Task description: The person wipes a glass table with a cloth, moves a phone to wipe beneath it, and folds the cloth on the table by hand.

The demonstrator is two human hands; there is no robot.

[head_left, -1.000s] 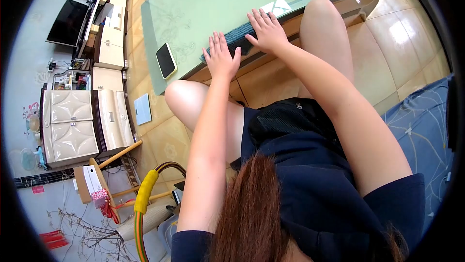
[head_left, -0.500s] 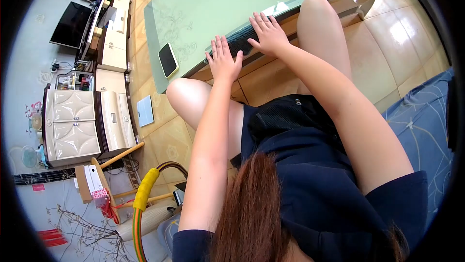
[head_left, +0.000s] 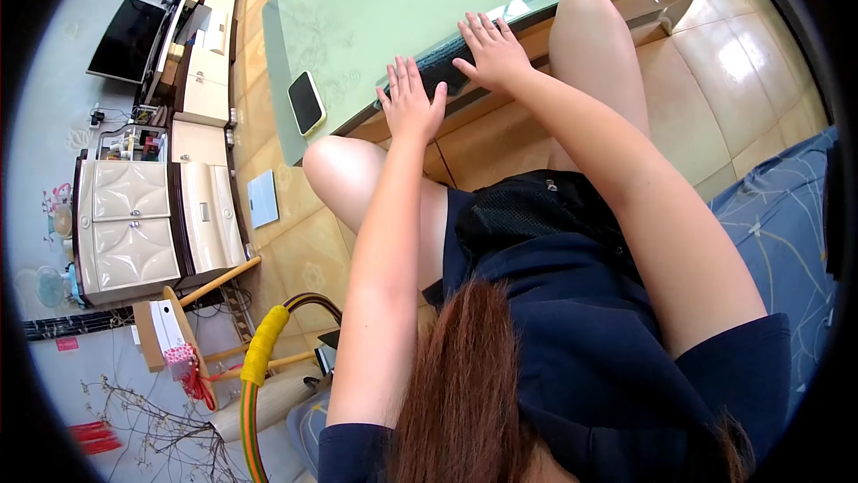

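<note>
Blue-black cloth [head_left: 442, 72] laid along near edge of glass table [head_left: 393, 14], long axis left to right; left end overlapped by left hand [head_left: 413, 106], right by right hand [head_left: 494, 60]; fingers straightened, slightly spread, nothing gripped

- You wear a navy top [head_left: 581, 349] with short, loose sleeves [head_left: 742, 376].
- Your lower garment [head_left: 453, 237] is dark navy.
- Black mesh fabric [head_left: 509, 217] with a silvery zip pull [head_left: 551, 185] crosses your lap.
- Your hair [head_left: 465, 367] hangs long.
</note>
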